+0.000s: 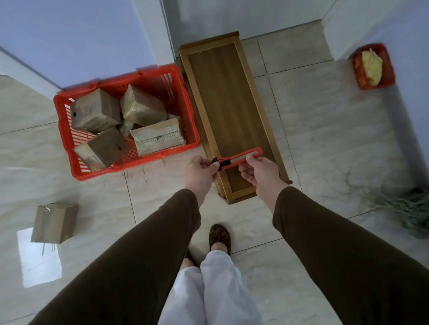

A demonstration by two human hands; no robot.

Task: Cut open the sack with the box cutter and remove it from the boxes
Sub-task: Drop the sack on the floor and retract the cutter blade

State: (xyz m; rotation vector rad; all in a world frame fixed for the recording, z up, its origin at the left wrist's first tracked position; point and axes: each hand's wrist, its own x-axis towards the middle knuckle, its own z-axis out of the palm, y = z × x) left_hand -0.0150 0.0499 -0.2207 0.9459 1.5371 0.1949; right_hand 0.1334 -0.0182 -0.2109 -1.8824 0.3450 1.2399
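Left hand [198, 169]: my fingers pinch the black end of the box cutter [235, 158].
Right hand [259, 171]: curled under its red body, gripping.
Box cutter: level, over the wooden tray [252, 84].
Boxes [96, 111]: inside the red basket [188, 108], left of me.

Both hands, left hand [199, 172] and right hand [260, 172], hold a red box cutter [236, 159] beside a basket [191, 128] of boxes [97, 111].

Red basket [130, 165] — brown, perhaps spotted, slipper [219, 236].
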